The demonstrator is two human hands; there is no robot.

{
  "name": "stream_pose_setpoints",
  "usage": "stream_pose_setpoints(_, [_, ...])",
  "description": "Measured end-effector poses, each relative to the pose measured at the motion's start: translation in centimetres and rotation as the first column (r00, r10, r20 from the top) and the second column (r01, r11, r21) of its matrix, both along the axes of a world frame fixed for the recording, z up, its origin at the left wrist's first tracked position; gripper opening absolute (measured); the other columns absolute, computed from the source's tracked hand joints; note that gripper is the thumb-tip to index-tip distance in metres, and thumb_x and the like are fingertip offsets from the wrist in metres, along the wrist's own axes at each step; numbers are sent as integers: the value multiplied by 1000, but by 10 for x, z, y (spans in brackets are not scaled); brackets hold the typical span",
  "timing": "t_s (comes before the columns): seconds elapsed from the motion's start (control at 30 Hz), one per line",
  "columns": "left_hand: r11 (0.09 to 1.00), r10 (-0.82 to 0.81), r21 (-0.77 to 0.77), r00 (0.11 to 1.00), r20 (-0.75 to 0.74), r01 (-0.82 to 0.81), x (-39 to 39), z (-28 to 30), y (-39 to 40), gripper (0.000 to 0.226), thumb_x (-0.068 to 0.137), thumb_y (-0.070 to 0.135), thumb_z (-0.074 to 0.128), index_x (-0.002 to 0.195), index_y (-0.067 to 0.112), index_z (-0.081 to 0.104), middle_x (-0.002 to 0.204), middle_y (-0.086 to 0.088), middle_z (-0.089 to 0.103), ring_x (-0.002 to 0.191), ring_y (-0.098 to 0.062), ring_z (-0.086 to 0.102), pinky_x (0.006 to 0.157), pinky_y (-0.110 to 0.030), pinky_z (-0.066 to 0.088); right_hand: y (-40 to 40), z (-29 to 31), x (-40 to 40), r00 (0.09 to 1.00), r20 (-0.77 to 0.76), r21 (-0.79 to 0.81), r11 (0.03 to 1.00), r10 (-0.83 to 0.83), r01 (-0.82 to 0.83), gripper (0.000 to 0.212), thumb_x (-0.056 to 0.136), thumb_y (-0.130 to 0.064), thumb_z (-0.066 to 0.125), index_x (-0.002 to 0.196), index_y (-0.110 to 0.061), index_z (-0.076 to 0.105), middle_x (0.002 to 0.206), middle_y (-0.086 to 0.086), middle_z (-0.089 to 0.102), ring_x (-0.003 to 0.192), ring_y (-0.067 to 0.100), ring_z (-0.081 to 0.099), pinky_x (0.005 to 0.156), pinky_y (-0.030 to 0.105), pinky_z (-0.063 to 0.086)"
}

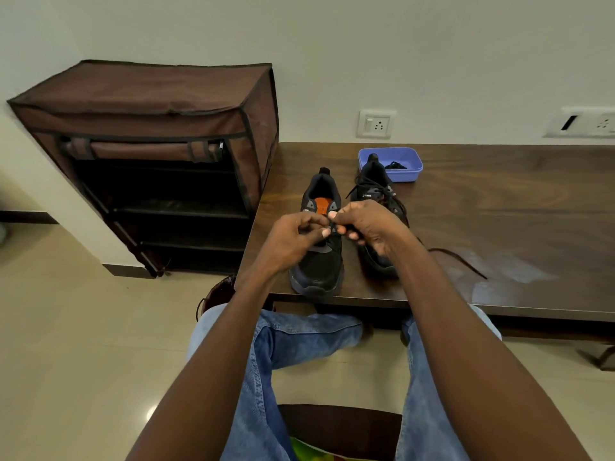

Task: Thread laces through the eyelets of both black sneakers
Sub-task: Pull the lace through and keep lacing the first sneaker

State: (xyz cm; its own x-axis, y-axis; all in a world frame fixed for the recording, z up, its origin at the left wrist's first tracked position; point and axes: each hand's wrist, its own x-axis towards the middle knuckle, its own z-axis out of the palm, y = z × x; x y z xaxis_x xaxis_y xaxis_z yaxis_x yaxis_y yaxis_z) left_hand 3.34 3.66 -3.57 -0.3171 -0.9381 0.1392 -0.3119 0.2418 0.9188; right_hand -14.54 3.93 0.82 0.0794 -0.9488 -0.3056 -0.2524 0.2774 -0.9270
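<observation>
Two black sneakers stand side by side near the front edge of a dark wooden table (499, 207), toes toward me. The left sneaker (319, 271) has an orange insole and shows no lace in its upper eyelets. The right sneaker (376, 191) is laced. My left hand (293, 237) and my right hand (369, 227) meet above the left sneaker's eyelets, both pinching a black lace (466, 261) that trails off to the right across the table. The eyelets under my fingers are hidden.
A blue plastic tub (404, 173) with a bit of black lace inside sits behind the right sneaker. A brown fabric shoe rack (159, 154) stands left of the table against the wall. My knees in jeans are under the table edge.
</observation>
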Motion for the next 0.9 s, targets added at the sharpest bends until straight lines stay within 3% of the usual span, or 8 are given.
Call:
stream_pose_setpoints(0.07, [999, 53, -3, 998, -17, -53, 5, -3, -1, 13, 93, 7, 66, 99, 19, 70, 97, -7, 71, 90, -15, 67, 86, -34, 56, -1, 0, -3, 999, 36, 4, 1000, -22, 22, 15, 96, -20, 65, 83, -15, 59, 60, -3, 56, 46, 6, 39, 44, 19, 28])
stream_pose_setpoints(0.2, [996, -35, 84, 998, -43, 38, 11, -1, 4, 39, 90, 14, 71, 128, 16, 60, 122, -4, 64, 114, -13, 62, 97, -26, 52, -4, -1, -7, 984, 176, 6, 1000, 5, -6, 12, 96, -17, 65, 85, -15, 59, 62, -2, 56, 46, 5, 39, 43, 19, 28])
stream_pose_setpoints(0.3, [987, -47, 149, 992, -119, 65, 6, 3, 9, 18, 93, 4, 65, 109, 11, 66, 96, -6, 71, 87, -11, 68, 82, -24, 56, -4, -2, -2, 984, 172, 5, 999, 45, -47, 11, 95, -17, 66, 85, -14, 62, 62, -2, 59, 45, 5, 41, 42, 18, 29])
stream_pose_setpoints(0.4, [974, 219, 88, 967, -134, -208, 9, 0, 8, 12, 98, 6, 58, 99, 13, 68, 79, -2, 67, 69, -8, 62, 68, -24, 54, -5, -1, -4, 989, 143, 8, 1000, 26, -27, 9, 96, -8, 60, 89, -11, 64, 68, 1, 61, 47, 6, 45, 43, 18, 33])
stream_pose_setpoints(0.53, [781, 623, 49, 772, -128, -623, 25, -8, 2, 14, 100, 12, 52, 103, 17, 65, 84, 1, 63, 71, -10, 57, 62, -22, 49, -5, 2, -15, 998, 59, 3, 1000, -23, 23, 14, 99, -2, 53, 101, -5, 67, 75, 4, 67, 53, 7, 49, 48, 18, 38])
stream_pose_setpoints(0.67, [624, 780, 12, 621, -75, -781, 31, -12, 2, 16, 100, 10, 49, 107, 14, 64, 90, 2, 62, 71, -5, 55, 55, -12, 40, -3, 2, -8, 976, -217, 28, 1000, 1, 6, 7, 97, -8, 61, 90, -8, 63, 71, 5, 64, 52, 9, 48, 50, 20, 38])
stream_pose_setpoints(0.77, [568, 822, -10, 568, -50, -823, 30, -17, -1, 16, 99, 10, 51, 109, 14, 64, 109, -5, 62, 93, -13, 61, 70, -16, 43, -5, 5, 1, 967, -254, 87, 996, 31, -9, 23, 102, -2, 47, 84, -7, 60, 72, 8, 58, 57, 11, 49, 52, 20, 38])
stream_pose_setpoints(0.9, [758, 644, -116, 764, -27, -642, 24, -18, -6, 30, 95, 15, 64, 125, 17, 61, 126, 4, 57, 118, -11, 52, 94, -22, 43, -3, 2, 4, 996, -90, 78, 997, -19, 26, 15, 103, 3, 42, 105, 0, 56, 75, 11, 61, 58, 15, 55, 47, 18, 46])
